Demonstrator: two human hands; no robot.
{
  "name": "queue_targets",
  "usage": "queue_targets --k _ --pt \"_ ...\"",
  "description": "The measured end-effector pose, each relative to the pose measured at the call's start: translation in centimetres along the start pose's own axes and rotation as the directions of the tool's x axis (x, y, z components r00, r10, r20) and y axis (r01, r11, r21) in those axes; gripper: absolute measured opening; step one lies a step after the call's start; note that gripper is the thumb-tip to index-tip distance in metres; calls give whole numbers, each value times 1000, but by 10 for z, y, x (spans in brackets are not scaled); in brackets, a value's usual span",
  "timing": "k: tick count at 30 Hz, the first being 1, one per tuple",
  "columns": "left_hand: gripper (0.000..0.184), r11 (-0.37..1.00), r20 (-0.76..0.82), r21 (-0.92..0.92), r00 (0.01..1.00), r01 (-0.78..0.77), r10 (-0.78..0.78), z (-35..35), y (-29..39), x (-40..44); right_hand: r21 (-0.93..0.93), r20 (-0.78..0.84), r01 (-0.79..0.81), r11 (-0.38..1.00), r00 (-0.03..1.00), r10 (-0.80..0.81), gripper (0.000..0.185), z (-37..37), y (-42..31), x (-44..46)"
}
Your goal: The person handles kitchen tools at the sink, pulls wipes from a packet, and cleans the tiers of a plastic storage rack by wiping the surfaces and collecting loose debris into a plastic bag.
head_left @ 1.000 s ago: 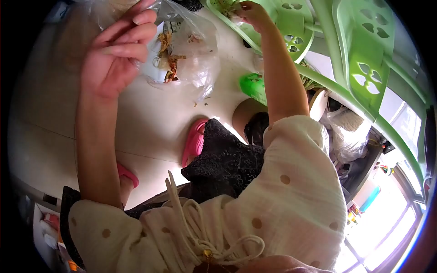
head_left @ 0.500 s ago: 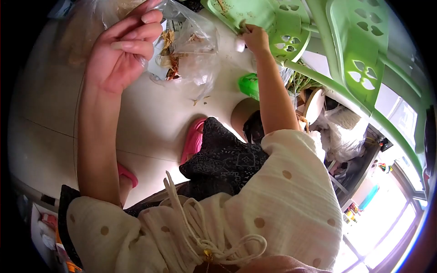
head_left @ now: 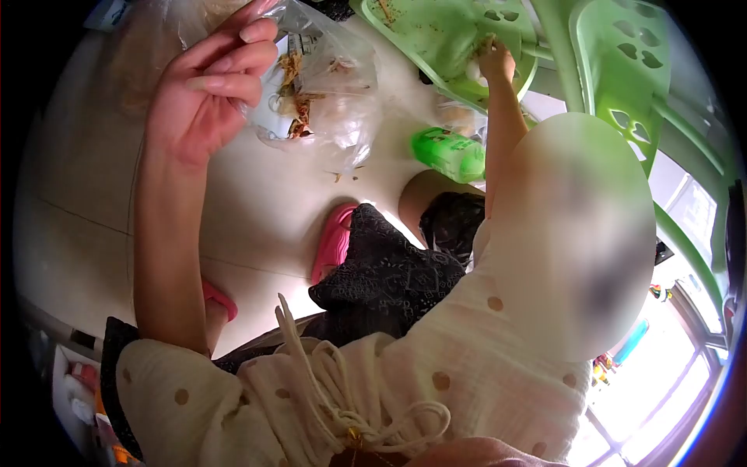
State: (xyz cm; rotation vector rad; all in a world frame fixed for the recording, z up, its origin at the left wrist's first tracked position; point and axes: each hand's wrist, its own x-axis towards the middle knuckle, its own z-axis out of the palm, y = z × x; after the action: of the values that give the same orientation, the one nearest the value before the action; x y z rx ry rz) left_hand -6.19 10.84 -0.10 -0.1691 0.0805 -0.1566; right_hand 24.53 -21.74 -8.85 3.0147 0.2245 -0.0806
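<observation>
My left hand (head_left: 212,89) is raised at the upper left, its fingers curled onto the edge of a clear plastic bag (head_left: 354,101). Dry brown scraps (head_left: 292,74) and some white paper lie inside the bag, which hangs open to the right of that hand. My right hand (head_left: 496,62) reaches into a light green plastic shelf tray (head_left: 436,47), fingers pinched together. Beside its fingertips is a small white thing (head_left: 473,72), partly hidden, perhaps a wad of tissue. Dark crumbs (head_left: 387,12) are scattered over the tray's far end.
A green bottle (head_left: 450,154) lies below the tray. More green rack tiers with heart-shaped cutouts (head_left: 638,43) stand on the right. A blurred oval patch hides what is beside my right arm. My pink slippers (head_left: 334,243) are on the tiled floor (head_left: 85,179), with crumbs nearby.
My right hand has moved right, from the tray's near edge further into the tray, with the white thing. More of the green bottle shows. My left hand has stayed almost still.
</observation>
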Motion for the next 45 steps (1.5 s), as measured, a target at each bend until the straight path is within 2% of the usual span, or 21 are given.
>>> queue_targets --k 1,4,7,11,14,17,19,20,22,23,25,28,30,32,33,35,37,38,41,43,45 --pt "48 1000 -12 19 1000 -1 1 0 0 0 -109 10 -39 993 999 40 31 9 4 -3" --pt "48 1000 -33 6 999 4 -4 -1 2 0 -289 238 86 954 971 -16 31 39 2 10" --pt "48 1000 -32 15 999 -11 11 1 3 -1 -402 162 164 901 981 -107 29 60 -32 -2" --pt "47 999 -54 -5 997 -52 52 -1 -1 -2 -156 194 456 876 884 -425 32 35 -93 -31" --pt "47 996 -9 -94 1000 -2 1 0 1 4 163 110 422 892 890 -442 32 55 -97 -15" --pt "47 1000 -37 -7 999 -23 23 0 4 6 593 38 180 785 967 -251 34 45 -80 -19" --pt "47 1000 -30 -10 999 -13 12 0 5 7 477 -39 66 877 998 -54 34 18 -67 -27" --pt "47 1000 -26 -9 1000 -11 11 0 6 8 434 -134 45 900 991 15 20 -1 -63 -37" --pt "47 1000 -33 -17 999 -23 23 0 6 8 471 -192 -117 874 954 231 26 -6 -44 -35" --pt "47 999 -38 -22 999 -30 29 -1 6 8 164 -166 -136 977 972 163 26 -8 -39 -36" --pt "47 998 -41 -57 999 -17 15 -3 7 8 -116 77 -52 992 995 61 29 2 -26 -32" --pt "47 998 -51 -65 999 -16 13 0 9 11 -106 360 62 992 933 -20 38 52 -15 -21" --pt "45 999 -37 -28 999 -32 30 0 14 10 -386 633 390 836 771 -68 47 58 -27 -14" --pt "42 997 8 37 998 -61 61 -10 15 8 -447 594 405 797 801 -74 54 83 -18 2" --pt "42 998 15 28 998 -64 64 -12 15 8 -382 418 252 889 905 -77 57 128 17 18" --pt "43 998 27 13 997 -68 68 -14 14 5 -94 169 79 992 984 -62 61 135 12 30" --pt "42 998 13 12 998 -65 65 -12 14 4 273 54 44 961 997 -61 64 82 -30 10" --pt "42 997 4 30 998 -68 68 -12 14 3 225 -59 151 963 988 -141 59 94 -30 23" --pt "48 992 -57 88 994 -87 92 -6 11 2 322 -127 408 855 913 -388 50 73 -73 31" --pt "47 991 -67 99 993 -88 95 -4 10 2 375 10 338 863 930 -368 49 42 -117 25" --pt "42 995 -53 63 995 -82 86 -4 7 1 266 12 419 868 899 -437 48 50 -138 38"
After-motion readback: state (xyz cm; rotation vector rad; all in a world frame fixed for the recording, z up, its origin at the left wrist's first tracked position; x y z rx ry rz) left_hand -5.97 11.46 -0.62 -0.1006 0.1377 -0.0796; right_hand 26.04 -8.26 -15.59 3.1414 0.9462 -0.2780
